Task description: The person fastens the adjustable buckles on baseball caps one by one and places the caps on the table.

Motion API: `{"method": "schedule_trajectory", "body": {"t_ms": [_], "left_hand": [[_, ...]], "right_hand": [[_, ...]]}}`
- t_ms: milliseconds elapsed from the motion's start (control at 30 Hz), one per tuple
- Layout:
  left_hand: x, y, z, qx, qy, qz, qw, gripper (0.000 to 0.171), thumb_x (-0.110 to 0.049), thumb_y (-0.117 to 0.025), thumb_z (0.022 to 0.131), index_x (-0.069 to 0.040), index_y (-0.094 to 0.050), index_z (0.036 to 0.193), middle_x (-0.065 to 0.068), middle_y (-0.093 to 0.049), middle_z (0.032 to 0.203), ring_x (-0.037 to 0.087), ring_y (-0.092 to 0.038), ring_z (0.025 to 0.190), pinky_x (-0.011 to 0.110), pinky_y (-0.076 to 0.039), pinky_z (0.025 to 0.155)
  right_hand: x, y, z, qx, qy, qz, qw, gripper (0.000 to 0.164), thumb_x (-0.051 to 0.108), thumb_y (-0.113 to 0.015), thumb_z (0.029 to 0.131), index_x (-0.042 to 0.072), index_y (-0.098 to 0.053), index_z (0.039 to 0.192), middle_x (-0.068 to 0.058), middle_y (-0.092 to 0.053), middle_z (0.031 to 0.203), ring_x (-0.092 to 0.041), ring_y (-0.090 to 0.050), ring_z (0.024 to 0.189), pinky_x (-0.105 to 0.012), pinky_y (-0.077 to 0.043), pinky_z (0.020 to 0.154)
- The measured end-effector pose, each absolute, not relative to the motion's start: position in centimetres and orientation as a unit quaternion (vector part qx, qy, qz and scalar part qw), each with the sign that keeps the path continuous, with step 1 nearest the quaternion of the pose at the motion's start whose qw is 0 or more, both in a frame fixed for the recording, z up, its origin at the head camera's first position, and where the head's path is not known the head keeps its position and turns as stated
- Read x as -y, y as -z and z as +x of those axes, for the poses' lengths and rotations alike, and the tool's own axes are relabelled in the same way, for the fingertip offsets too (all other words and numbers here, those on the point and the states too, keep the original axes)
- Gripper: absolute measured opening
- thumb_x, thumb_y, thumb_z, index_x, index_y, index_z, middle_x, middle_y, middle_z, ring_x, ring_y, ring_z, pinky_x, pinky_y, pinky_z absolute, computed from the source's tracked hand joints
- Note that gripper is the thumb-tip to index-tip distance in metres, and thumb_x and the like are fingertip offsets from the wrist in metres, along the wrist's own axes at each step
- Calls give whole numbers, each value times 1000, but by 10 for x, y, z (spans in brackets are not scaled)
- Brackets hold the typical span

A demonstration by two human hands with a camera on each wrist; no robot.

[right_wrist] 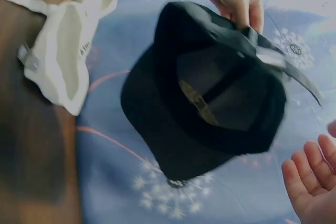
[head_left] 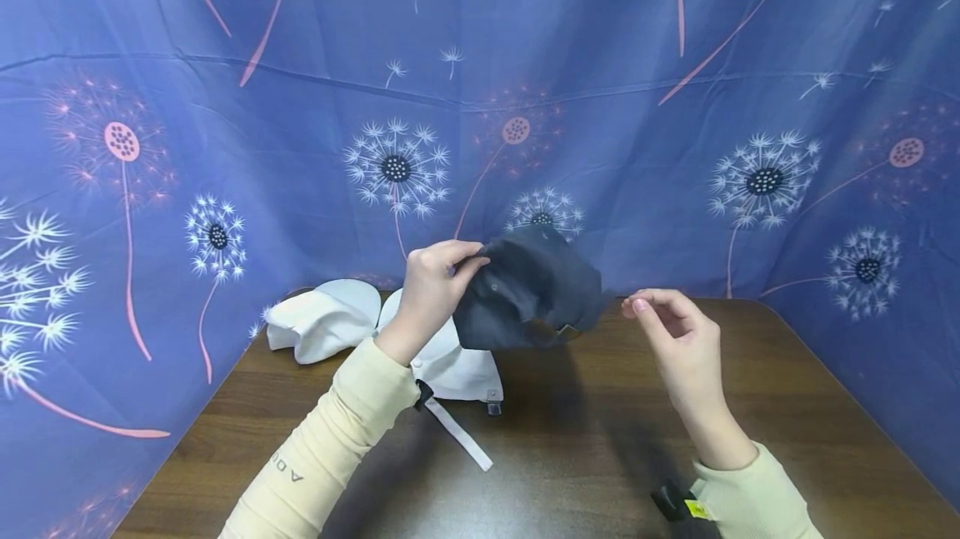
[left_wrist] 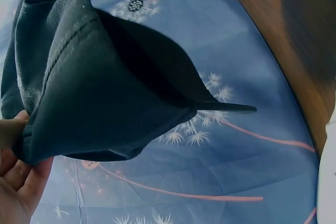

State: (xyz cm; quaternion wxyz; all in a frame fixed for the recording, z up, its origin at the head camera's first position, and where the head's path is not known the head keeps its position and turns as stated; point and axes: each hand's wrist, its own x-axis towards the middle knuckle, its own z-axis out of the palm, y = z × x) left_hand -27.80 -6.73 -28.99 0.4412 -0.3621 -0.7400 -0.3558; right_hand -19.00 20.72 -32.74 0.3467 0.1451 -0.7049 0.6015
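Observation:
My left hand (head_left: 431, 293) pinches the edge of a black cap (head_left: 536, 289) between thumb and fingers, holding it above the table. In the right wrist view the cap's dark inside (right_wrist: 231, 93) shows, with a tan label (right_wrist: 198, 103) in it and its brim pointing down. A loose strap (right_wrist: 304, 80) sticks out from the cap's back edge. To the right of the cap is my right hand (head_left: 682, 347), raised, its fingers loosely bent. It appears apart from the cap, near the strap's end, and no held thing shows in it.
Two white caps (head_left: 326, 318) lie at the back left of the brown wooden table (head_left: 600, 439). The nearer white cap (head_left: 461, 368) is partly behind my left hand, its white strap (head_left: 461, 435) stretched toward me. A blue dandelion-print cloth (head_left: 600, 147) hangs around the table.

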Motion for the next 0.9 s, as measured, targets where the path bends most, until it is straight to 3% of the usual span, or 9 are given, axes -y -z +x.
{"method": "schedule_trajectory", "body": {"t_ms": [200,433,667,900], "left_hand": [[65,287,-279,751,323,-384,429,11,-7,-73,81,-5,-75,91,7,-73,86,16,-70,81,25,-54,75],[51,288,-276,773,273,-401,409,11,-9,-72,82,-7,-75,93,4,-73,89,14,-70,83,26,-54,77],[36,287,-272,785,260,-413,382,10,-8,-72,82,-9,-75,92,2,-73,88,13,-69,82,26,-53,76],[23,285,-271,786,260,-418,373,12,-9,-71,82,-11,-75,94,2,-73,91,13,-69,84,26,-53,78]], "right_hand": [[-220,313,-205,784,-443,186,394,28,-4,-72,78,2,-68,105,-6,-68,102,4,-62,89,-10,-48,77],[-224,307,-220,851,-322,234,343,39,12,-79,75,17,-68,113,2,-67,111,5,-54,105,-8,-38,89],[-223,315,-220,869,-335,261,254,31,16,-78,77,14,-69,107,2,-69,100,-3,-63,86,-15,-48,74],[-230,315,-227,877,-297,259,274,20,12,-80,74,14,-71,91,4,-69,87,-1,-62,75,-12,-48,69]]}}
